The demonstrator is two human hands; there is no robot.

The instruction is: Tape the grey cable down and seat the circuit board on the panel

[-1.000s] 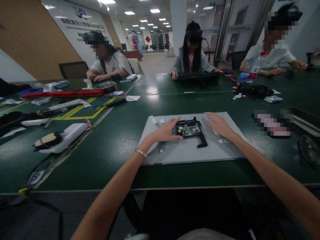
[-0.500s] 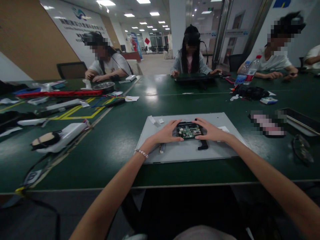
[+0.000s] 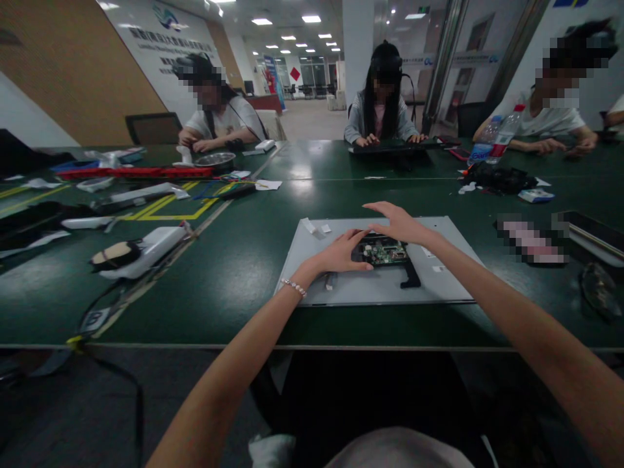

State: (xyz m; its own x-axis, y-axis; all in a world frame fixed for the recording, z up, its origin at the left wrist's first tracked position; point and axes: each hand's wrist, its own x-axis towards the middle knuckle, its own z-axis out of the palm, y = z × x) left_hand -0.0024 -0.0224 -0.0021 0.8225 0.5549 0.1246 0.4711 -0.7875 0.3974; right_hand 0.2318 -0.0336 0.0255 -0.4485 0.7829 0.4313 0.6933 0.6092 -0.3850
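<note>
A grey flat panel lies on the green table in front of me. On its middle sits a black frame holding a green circuit board. My left hand rests flat against the left edge of the frame, fingers stretched out, a bead bracelet on the wrist. My right hand hovers over the far edge of the board, fingers spread and empty. A small white piece of tape lies on the panel's far left corner.
Three other people sit at the far side of the table. A white tool and cables lie to the left, beside a red strip and a metal bowl. Bottles and a dark tray stand at the right.
My right hand has lifted off the right side of the frame and moved up and left over the board's far edge. The left hand stays on the left edge.
</note>
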